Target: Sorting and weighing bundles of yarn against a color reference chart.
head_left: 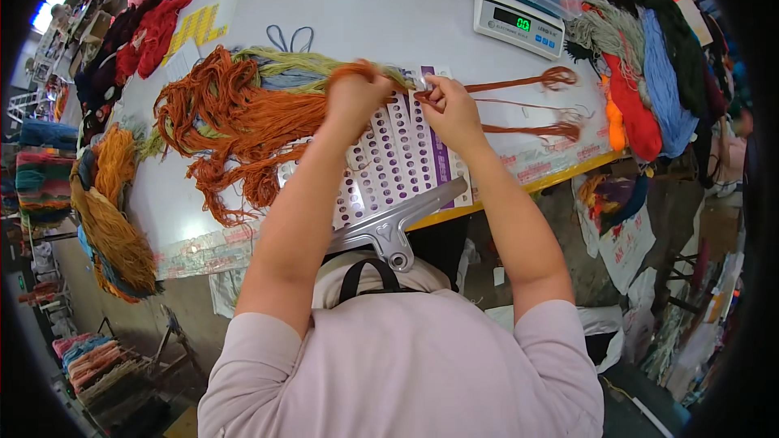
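Note:
A big bundle of rust-orange thread [268, 113] lies loosely spread on the table to the left. My left hand [354, 101] is closed round part of that thread, slightly blurred. Just right of it, my right hand [452, 111] pinches a strand with thumb and fingers at the top of a white card with rows of punched holes [395, 150]. A large silver clip [393, 223] sits across the card's near end. Separate rust-orange strands [519, 81] stretch out past my right hand. Light green thread [296, 61] lies behind the bundle.
A digital scale [519, 24] stands at the back right. Red, blue, grey and dark green skeins [661, 65] are heaped at the right edge. Red skeins [158, 32] and brown-gold skeins [118, 219] lie along the left edge. A yellow-marked sheet [199, 28] lies at the back left.

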{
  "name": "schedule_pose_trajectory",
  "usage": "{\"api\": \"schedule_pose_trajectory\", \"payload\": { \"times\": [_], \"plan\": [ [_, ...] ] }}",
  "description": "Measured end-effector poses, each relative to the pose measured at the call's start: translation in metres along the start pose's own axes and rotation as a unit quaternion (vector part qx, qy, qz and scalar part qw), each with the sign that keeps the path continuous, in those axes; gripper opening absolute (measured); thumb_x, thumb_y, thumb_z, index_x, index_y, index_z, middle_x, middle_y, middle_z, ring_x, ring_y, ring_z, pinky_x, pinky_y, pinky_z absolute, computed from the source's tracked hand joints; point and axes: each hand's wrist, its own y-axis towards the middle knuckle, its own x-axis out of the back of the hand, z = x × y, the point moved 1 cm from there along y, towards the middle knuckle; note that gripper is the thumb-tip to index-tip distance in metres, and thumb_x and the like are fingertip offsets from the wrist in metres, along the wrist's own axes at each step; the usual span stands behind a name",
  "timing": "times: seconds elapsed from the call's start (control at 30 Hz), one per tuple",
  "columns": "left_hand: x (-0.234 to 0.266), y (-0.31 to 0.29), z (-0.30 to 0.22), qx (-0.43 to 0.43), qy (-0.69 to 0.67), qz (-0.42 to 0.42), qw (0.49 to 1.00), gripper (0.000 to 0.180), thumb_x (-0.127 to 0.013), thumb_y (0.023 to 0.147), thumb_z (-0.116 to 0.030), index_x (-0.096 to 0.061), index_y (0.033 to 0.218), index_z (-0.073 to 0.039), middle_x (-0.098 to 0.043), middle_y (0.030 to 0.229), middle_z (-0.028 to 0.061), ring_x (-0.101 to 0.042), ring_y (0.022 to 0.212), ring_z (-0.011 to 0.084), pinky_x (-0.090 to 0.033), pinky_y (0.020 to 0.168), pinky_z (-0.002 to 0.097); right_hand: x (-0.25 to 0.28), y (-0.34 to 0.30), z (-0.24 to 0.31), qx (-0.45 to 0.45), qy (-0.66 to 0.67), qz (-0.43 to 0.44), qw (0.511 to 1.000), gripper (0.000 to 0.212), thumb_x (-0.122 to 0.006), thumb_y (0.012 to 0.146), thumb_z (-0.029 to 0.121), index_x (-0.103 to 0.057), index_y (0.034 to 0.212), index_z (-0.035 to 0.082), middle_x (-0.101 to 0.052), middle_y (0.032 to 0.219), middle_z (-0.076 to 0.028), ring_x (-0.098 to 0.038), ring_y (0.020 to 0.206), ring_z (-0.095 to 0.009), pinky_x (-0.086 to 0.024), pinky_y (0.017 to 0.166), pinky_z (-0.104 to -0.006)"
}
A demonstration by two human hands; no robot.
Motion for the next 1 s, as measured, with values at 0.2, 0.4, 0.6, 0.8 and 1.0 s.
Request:
{"api": "schedule_pose_trajectory", "payload": {
  "times": [0.2,0.4,0.6,0.8,1.0],
  "plan": [
    [0.07,-0.012,0.0,0.231,-0.5,-0.023,0.834,0.015,-0.049,0.086,-0.021,-0.055,0.083,-0.007,-0.059,0.072,0.0081,-0.056,0.066,0.0186,-0.048,0.061,0.033,0.01,0.004,0.012,0.119,-0.254,-0.007,0.96,0.009,-0.064,0.077,0.01,-0.063,0.077,0.001,-0.057,0.084,-0.01,-0.059,0.074,-0.028,-0.048,0.065,-0.0401],
    [0.044,-0.024,-0.021,0.142,-0.699,0.214,0.668,0.006,-0.043,0.088,-0.007,-0.047,0.091,-0.004,-0.065,0.097,0.0227,-0.065,0.072,0.0275,-0.053,0.071,0.0409,0.017,0.007,0.014,0.094,-0.098,0.023,0.99,0.016,-0.061,0.075,0.009,-0.057,0.09,0.003,-0.059,0.073,-0.011,-0.057,0.068,-0.032,-0.047,0.065,-0.0408],
    [-0.003,-0.03,-0.046,0.014,-0.421,0.281,0.862,0.019,-0.045,0.082,0.007,-0.037,0.091,-0.007,-0.059,0.113,0.0194,-0.061,0.053,0.0172,-0.045,0.043,0.0229,0.031,0.005,0.028,0.102,-0.031,0.039,0.994,0.038,-0.058,0.073,0.004,-0.049,0.111,0.006,-0.056,0.069,-0.007,-0.058,0.067,-0.025,-0.046,0.063,-0.0362],
    [-0.014,-0.028,-0.045,-0.058,-0.219,0.175,0.958,0.018,-0.058,0.081,-0.005,-0.041,0.088,-0.007,-0.053,0.065,0.0026,-0.052,0.047,0.0097,-0.041,0.043,0.0248,0.026,0.014,0.018,0.094,-0.117,0.067,0.986,0.024,-0.065,0.072,0.012,-0.062,0.095,0.01,-0.061,0.089,-0.008,-0.061,0.083,-0.028,-0.049,0.072,-0.0372],
    [0.013,-0.041,-0.051,-0.051,-0.47,0.175,0.864,0.015,-0.062,0.081,-0.004,-0.047,0.08,-0.008,-0.048,0.064,-0.0019,-0.048,0.062,0.0075,-0.039,0.053,0.0226,0.015,0.019,0.008,0.097,-0.182,0.105,0.973,0.016,-0.068,0.074,0.021,-0.063,0.087,0.013,-0.058,0.087,-0.003,-0.06,0.079,-0.028,-0.048,0.067,-0.0396]
  ]
}}
